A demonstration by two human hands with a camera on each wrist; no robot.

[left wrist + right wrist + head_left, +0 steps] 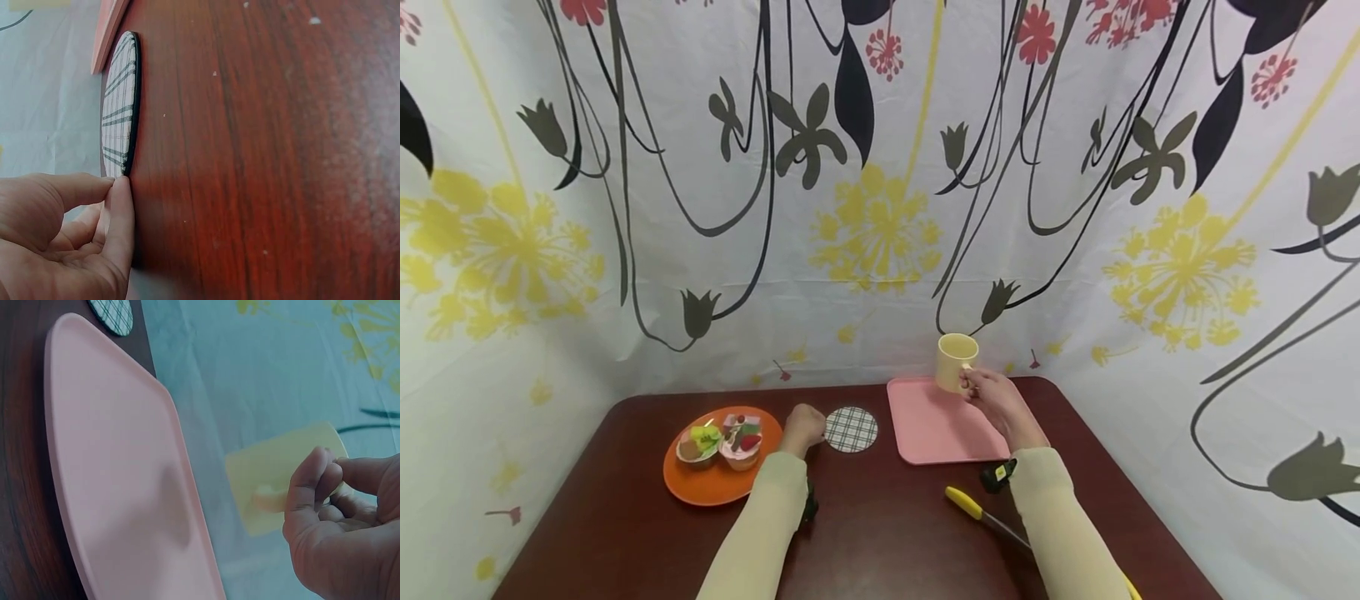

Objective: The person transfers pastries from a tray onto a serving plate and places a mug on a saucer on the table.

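My right hand [1000,404] grips a pale yellow mug [950,367] by its handle. The mug is upright above the far part of a pink tray [951,433]; in the right wrist view a gap separates it from the tray [119,425], and a shadow falls on the tray's surface. Left of the tray lies a round plaid coaster [852,430] with a dark edge. My left hand [802,427] pinches the coaster's near-left rim between thumb and fingertips, as the left wrist view shows, with the coaster [122,103] low at the tabletop.
An orange plate [703,493] holding two decorated cupcakes [741,442] stands left of my left hand. A tool with a yellow handle [962,502] and metal shaft lies partly under my right forearm. A flower-print curtain [880,208] hangs behind the dark wooden table [880,533].
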